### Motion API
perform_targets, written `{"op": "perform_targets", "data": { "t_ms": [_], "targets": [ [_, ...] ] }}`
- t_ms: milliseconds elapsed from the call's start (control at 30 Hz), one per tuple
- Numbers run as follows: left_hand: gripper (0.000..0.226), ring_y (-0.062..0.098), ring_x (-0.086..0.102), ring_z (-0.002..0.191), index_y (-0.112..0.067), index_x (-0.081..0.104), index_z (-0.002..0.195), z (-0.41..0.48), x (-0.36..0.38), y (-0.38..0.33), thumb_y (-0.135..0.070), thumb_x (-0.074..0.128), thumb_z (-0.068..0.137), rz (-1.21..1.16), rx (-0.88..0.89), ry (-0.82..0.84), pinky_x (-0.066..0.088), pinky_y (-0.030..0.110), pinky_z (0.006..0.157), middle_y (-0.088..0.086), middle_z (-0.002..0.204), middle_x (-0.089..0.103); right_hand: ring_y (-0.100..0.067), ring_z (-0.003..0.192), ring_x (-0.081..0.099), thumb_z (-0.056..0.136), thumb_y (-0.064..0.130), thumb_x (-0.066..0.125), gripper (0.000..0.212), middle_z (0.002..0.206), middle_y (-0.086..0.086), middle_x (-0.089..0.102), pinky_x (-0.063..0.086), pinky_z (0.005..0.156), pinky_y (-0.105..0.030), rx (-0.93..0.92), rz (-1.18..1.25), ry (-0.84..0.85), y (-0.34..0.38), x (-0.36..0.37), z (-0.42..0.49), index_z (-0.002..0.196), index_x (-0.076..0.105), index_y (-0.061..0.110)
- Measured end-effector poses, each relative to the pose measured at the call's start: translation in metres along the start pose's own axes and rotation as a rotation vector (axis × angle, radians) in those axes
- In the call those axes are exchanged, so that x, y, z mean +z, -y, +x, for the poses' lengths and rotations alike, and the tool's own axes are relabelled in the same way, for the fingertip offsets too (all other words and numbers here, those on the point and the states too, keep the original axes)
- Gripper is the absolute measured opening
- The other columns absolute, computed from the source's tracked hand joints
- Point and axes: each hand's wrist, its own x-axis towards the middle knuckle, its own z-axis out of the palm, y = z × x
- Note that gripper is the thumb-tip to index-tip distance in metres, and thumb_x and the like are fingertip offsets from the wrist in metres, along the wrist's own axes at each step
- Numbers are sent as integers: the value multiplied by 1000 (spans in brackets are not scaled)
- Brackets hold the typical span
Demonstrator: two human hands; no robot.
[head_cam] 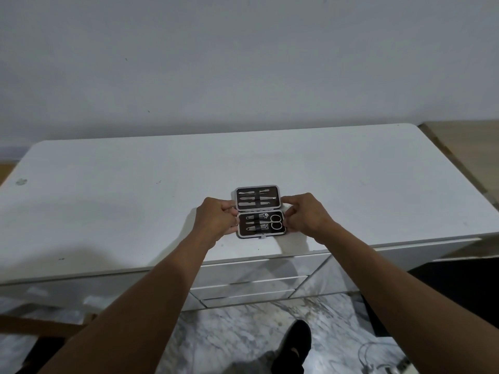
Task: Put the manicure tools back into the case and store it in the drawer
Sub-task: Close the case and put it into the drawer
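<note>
White dresser [135, 201]; both hands [216, 220] hide open case [259, 211] edges

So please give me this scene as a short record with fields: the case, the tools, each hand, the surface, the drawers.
case: manicure case, open flat, near the front edge of the top
tools: slim tools in far half, clippers and scissors in near half, all strapped in
left hand: left hand holds the case's left side
right hand: right hand holds the case's right side
surface: white dresser top
drawers: drawers below, shut
</note>
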Motion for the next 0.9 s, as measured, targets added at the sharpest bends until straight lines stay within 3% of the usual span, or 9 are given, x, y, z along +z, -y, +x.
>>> {"op": "perform_targets", "data": {
  "t_ms": [133,233,367,433,500,667,733,800,900],
  "targets": [
    [49,19,69,83,-4,64,119,-4,2,6,20,62,77,-21,46,-48,59,26,65,7,92,69,-19,102,61,75,0,67,46,108,-2,69,52,94,-35,-67,44,-80,-2,5,-8,117,69,19],
    [45,17,69,81,-7,67,114,-10,4,8,18,60,78,-35,87,-82,58,22,62,5,88,70,-15,111,60,80,2,63,45,119,2,70,46,94,-27,-86,127,-117,-3,9,-14,118,68,25],
    [29,14,71,79,-12,75,102,-14,8,12,4,61,82,-69,118,-134,59,28,69,2,83,74,-16,100,70,69,26,61,35,104,8,76,55,94,-41,-26,275,-101,-5,11,-17,101,74,35],
    [13,13,72,77,-17,78,87,-18,7,14,-15,67,81,-89,115,-125,59,36,79,3,80,74,-28,92,72,70,32,60,26,92,-3,77,57,90,-47,12,376,-84,-5,9,-18,90,76,32],
    [22,17,71,78,-12,75,77,-21,7,16,-33,67,74,-116,99,-97,58,42,85,10,80,72,-33,89,72,79,39,63,24,91,-12,76,60,85,-44,27,438,-96,-6,8,-18,89,77,21],
    [38,23,70,89,-26,73,66,-25,8,25,-63,64,68,-48,154,-99,54,46,92,7,88,75,-19,85,73,80,48,67,29,89,0,77,60,84,-41,-7,411,-155,-14,13,-23,90,75,21],
    [35,14,67,92,-30,77,79,-27,6,28,-61,63,70,15,198,-79,51,45,97,0,100,75,-20,83,73,72,51,70,34,89,1,76,59,85,-43,3,399,-147,-16,13,-25,88,75,22],
    [37,5,62,105,-27,74,105,-30,4,29,-50,67,77,68,225,-72,47,35,101,-14,113,69,-19,82,74,66,50,73,38,92,1,76,59,87,-44,9,386,-147,-20,13,-25,91,74,21],
    [37,2,60,104,-18,66,122,-35,3,32,-27,70,86,145,288,-80,44,21,96,-17,107,68,-14,86,72,73,36,76,34,101,3,74,57,90,-38,-22,305,-152,-23,12,-30,103,72,21]
  ]
}}
